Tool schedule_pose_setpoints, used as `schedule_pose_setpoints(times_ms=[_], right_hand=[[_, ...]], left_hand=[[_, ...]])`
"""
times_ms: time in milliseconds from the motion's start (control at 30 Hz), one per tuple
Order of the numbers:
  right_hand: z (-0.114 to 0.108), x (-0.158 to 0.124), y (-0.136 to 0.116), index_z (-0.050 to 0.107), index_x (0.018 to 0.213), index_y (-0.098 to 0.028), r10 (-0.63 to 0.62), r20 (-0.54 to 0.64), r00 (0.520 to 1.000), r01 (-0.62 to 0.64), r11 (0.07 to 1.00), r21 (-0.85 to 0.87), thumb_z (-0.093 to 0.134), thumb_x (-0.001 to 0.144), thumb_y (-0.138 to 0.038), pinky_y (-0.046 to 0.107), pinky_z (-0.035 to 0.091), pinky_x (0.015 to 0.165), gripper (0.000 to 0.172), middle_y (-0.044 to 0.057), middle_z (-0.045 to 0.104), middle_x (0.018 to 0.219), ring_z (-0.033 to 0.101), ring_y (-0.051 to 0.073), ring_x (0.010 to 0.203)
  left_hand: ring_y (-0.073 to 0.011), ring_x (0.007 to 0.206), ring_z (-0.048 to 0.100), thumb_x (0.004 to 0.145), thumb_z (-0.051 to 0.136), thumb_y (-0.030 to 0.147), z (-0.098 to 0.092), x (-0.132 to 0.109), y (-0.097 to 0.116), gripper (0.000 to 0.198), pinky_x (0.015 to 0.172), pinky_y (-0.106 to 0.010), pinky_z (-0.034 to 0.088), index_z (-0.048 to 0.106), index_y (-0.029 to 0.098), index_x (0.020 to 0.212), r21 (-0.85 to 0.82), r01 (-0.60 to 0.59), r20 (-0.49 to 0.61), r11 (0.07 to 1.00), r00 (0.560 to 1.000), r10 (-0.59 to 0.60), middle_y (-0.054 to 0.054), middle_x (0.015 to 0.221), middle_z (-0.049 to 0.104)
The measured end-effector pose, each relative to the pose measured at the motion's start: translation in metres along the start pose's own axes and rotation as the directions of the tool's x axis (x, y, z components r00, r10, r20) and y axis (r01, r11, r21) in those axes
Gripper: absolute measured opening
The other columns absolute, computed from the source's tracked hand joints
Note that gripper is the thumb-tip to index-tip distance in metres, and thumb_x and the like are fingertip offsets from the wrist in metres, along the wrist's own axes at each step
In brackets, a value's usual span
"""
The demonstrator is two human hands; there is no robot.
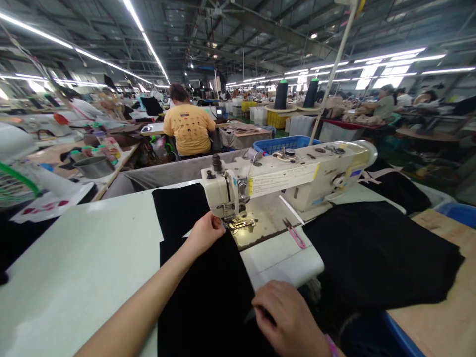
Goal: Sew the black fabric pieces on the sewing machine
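Observation:
A long piece of black fabric (pixel 208 292) lies on the white table (pixel 85 263) and runs under the presser foot (pixel 238 223) of a cream sewing machine (pixel 290 178). My left hand (pixel 204 232) rests on the fabric just left of the presser foot, fingers curled together on the cloth. My right hand (pixel 286 317) is at the near edge, fingers closed in a pinch on the fabric's right edge.
Pink thread snips (pixel 295 235) lie on the machine bed. A pile of black fabric (pixel 375 258) covers the right side. A blue bin (pixel 282 144) stands behind the machine. A person in a yellow shirt (pixel 189 129) sits with their back to me. Several workers sit far right.

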State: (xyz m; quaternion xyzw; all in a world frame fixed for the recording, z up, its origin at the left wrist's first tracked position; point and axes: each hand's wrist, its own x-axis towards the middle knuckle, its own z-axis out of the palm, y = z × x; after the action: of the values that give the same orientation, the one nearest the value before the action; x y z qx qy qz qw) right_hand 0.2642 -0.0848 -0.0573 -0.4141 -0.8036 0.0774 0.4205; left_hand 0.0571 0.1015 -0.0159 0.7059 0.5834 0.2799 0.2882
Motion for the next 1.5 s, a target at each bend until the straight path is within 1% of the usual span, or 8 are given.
schedule_pose_setpoints(times_ms=[333,533,600,700,933,1133,1333,1500], right_hand=[[0.007,0.007,0.004,0.058,0.088,-0.02,-0.018,0.005,1.0,0.018,1.0,0.023,0.049,0.079,0.0,0.037,0.049,0.077,0.024,0.004,0.064,0.086,0.058,0.021,0.083],[0.001,0.006,0.003,0.059,0.09,-0.02,-0.032,0.072,0.997,0.032,0.999,0.002,0.049,0.079,-0.001,0.038,0.05,0.08,0.024,0.005,0.065,0.089,0.057,0.022,0.087],[0.002,0.007,0.001,0.06,0.09,-0.019,-0.022,0.098,0.995,0.022,1.0,-0.001,0.049,0.08,-0.002,0.04,0.05,0.081,0.023,0.006,0.065,0.09,0.057,0.023,0.089],[-0.001,0.012,0.0,0.062,0.092,-0.02,-0.006,0.116,0.993,0.003,1.0,0.023,0.049,0.081,-0.004,0.04,0.051,0.082,0.023,0.006,0.067,0.09,0.059,0.023,0.089],[-0.064,0.013,0.058,0.063,0.1,-0.02,0.346,-0.292,0.891,-0.422,0.87,-0.255,0.05,0.093,-0.024,0.04,0.051,0.085,0.016,0.01,0.068,0.101,0.063,0.026,0.093],[-0.103,0.002,0.117,0.058,0.072,-0.021,0.563,-0.221,0.796,-0.593,0.653,-0.471,0.053,0.078,-0.024,0.039,0.048,0.073,0.009,0.008,0.062,0.078,0.061,0.026,0.074],[-0.108,0.013,0.118,0.048,0.058,-0.024,0.533,-0.284,0.797,-0.603,0.682,-0.413,0.051,0.071,-0.024,0.034,0.041,0.062,0.013,0.001,0.054,0.064,0.054,0.02,0.061],[-0.152,0.02,0.098,0.057,0.069,-0.024,0.49,-0.605,0.627,-0.563,0.822,0.083,0.059,0.07,-0.033,0.036,0.045,0.065,0.009,0.005,0.062,0.078,0.058,0.022,0.07]], left_hand=[[-0.0181,0.062,0.061,0.066,0.067,0.015,-0.003,0.014,0.005,0.018,0.059,-0.028,0.047,0.053,0.02,0.077,0.203,-0.023,-0.04,0.979,0.999,0.031,0.003,0.067,0.061],[-0.027,0.094,0.062,0.084,0.061,0.021,0.009,-0.09,0.032,0.002,0.088,-0.045,0.053,0.06,0.021,0.086,0.325,-0.262,-0.05,0.909,0.955,0.293,-0.007,0.093,0.066],[-0.0218,0.094,0.066,0.089,0.052,0.013,0.02,-0.131,0.03,0.016,0.083,-0.035,0.058,0.064,0.022,0.094,0.288,-0.541,0.181,0.79,0.841,0.509,-0.006,0.1,0.07],[-0.0251,0.109,0.067,0.086,0.047,0.004,0.031,-0.161,0.014,0.04,0.087,-0.036,0.061,0.061,0.015,0.121,0.43,-0.727,0.235,0.536,0.663,0.711,-0.011,0.12,0.071],[-0.0273,0.11,0.068,0.092,0.045,0.008,0.014,-0.113,-0.006,0.036,0.089,-0.041,0.063,0.066,0.015,0.12,0.474,-0.762,0.305,0.442,0.613,0.729,-0.012,0.12,0.072],[-0.0237,0.107,0.067,0.097,0.045,0.017,0.0,-0.075,-0.01,0.031,0.091,-0.039,0.061,0.07,0.019,0.115,0.392,-0.769,0.269,0.504,0.62,0.737,-0.011,0.114,0.072],[-0.0225,0.107,0.066,0.099,0.042,0.019,-0.014,-0.041,-0.013,0.033,0.092,-0.037,0.059,0.072,0.016,0.112,0.368,-0.736,0.285,0.568,0.671,0.685,-0.012,0.113,0.072],[-0.0205,0.109,0.066,0.1,0.039,0.023,-0.022,-0.022,-0.012,0.035,0.098,-0.035,0.056,0.072,0.017,0.112,0.418,-0.685,0.289,0.597,0.723,0.628,-0.01,0.114,0.072]])
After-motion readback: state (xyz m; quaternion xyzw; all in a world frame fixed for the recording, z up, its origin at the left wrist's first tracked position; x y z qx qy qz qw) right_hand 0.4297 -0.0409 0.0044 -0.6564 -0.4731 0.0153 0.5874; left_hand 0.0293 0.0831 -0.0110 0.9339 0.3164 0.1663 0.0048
